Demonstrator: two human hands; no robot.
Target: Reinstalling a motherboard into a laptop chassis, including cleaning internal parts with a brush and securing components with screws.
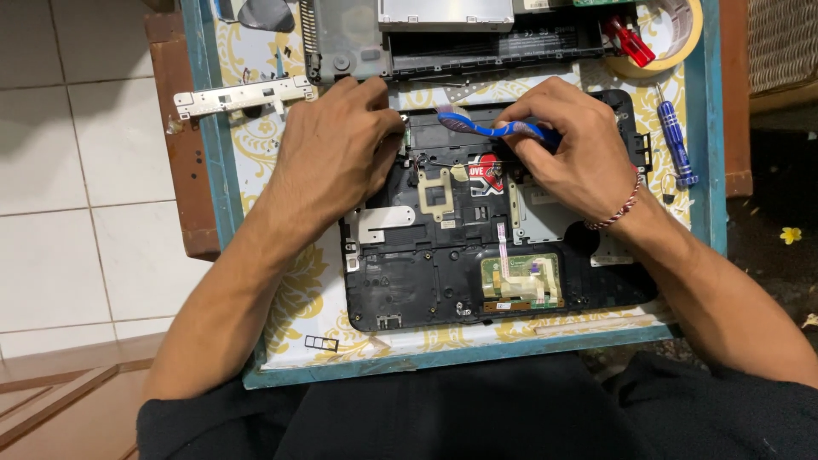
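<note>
Small teal-framed table with yellow floral top (281, 307), white tiled floor at left. Black plastic laptop shell, opened, circuit parts showing (426, 281), lies at table centre. Left hand (336, 149) presses curled fingers on shell's upper edge. Right hand (579, 158) pinches blue toothbrush (490, 128) over it. Blue screwdriver (676, 136), tape roll (682, 38) at right; metal bracket (243, 95) at left.

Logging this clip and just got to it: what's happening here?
A person works on an opened laptop shell lying on a small patterned table. The right hand holds a blue toothbrush over the shell's upper edge, while the left hand steadies that edge. A blue screwdriver and a tape roll lie nearby.
</note>
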